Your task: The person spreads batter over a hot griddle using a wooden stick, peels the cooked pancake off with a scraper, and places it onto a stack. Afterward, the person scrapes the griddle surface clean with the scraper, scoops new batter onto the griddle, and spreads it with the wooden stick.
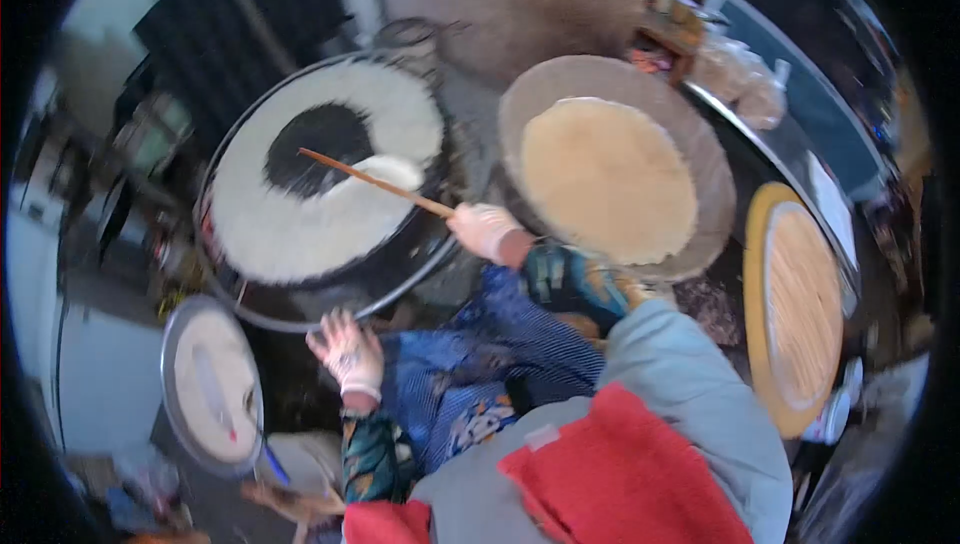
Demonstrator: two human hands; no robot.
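Observation:
A wide round griddle (318,134) carries a ring of pale batter (262,239), its dark centre bare. On the ring's right side lies a whiter, wetter patch of batter (395,172). My right hand (482,231), in a light glove, is closed round one end of a thin wooden stick (375,182). That stick reaches over the griddle, its far tip above the dark centre. By the griddle's near rim is my left hand (347,356), also gloved, fingers spread and holding nothing. Whether its fingertips touch the rim I cannot tell.
Right of the griddle stands a large basin (712,159) with a flat tan layer (610,179) inside. A metal bowl (172,349) of pale batter is at lower left. A round yellow board (757,294) with a ridged disc leans far right. Plastic bags (745,84) sit behind.

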